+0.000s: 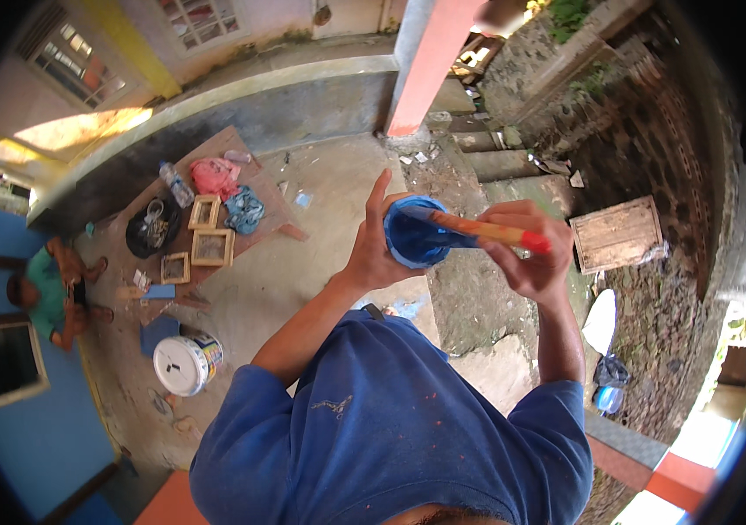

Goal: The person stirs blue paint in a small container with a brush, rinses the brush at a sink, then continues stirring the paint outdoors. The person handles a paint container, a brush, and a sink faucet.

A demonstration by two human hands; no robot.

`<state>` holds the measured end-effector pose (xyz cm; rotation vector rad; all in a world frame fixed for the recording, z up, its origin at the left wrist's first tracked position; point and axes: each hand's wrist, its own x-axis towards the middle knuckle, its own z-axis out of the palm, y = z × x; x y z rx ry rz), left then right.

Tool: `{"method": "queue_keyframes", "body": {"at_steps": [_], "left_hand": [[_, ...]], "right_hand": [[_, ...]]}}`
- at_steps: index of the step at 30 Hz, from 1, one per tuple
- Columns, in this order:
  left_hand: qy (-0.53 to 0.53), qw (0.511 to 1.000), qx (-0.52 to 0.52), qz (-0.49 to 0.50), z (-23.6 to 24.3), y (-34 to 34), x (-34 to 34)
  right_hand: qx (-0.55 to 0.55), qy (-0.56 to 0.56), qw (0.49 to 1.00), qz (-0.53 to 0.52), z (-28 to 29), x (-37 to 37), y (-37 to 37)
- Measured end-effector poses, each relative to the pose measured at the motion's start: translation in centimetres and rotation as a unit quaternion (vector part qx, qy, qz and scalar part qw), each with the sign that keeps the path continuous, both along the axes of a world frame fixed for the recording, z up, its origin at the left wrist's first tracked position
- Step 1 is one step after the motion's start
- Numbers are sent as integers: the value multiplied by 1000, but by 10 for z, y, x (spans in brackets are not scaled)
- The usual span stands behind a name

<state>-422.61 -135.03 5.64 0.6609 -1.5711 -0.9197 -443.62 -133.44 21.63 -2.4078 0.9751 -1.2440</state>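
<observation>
My left hand (376, 245) is wrapped round the side of a small round cup of blue paint (410, 234), its thumb pointing up past the rim. Dark blue paint coats the inside of the cup. Between the fingers of my right hand (530, 249) is a paintbrush (482, 229) with an orange-brown, red-tipped handle. The brush lies tilted over the rim, its bristle end inside the cup and partly lost against the blue. Both hands are held out in front of my blue shirt, above the concrete floor.
A low wooden table (255, 210) at left carries small wooden frames (213, 248), a black basin (153, 226), a bottle and plastic bags. Nearer stands a white-lidded bucket (182, 363). Another person (45, 293) sits by the blue wall. At right lies a wooden board (618, 234).
</observation>
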Motion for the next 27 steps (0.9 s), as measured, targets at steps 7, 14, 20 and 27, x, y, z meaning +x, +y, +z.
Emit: {"method": "queue_keyframes", "body": {"at_steps": [7,14,20,27], "left_hand": [[5,991,28,129,-4,20,16],[-34,970,67,231,-8,45,58],[-9,959,88,271,-29,42,117],[-10,940,101,326,-44,22,201]], "right_hand": [[213,-259,942,15,-34,6,-23],[295,-312,898,96,-72,55,-53],[339,-261,893,141,-78,121,-83],[484,-331,801,119,-107,218,-137]]}}
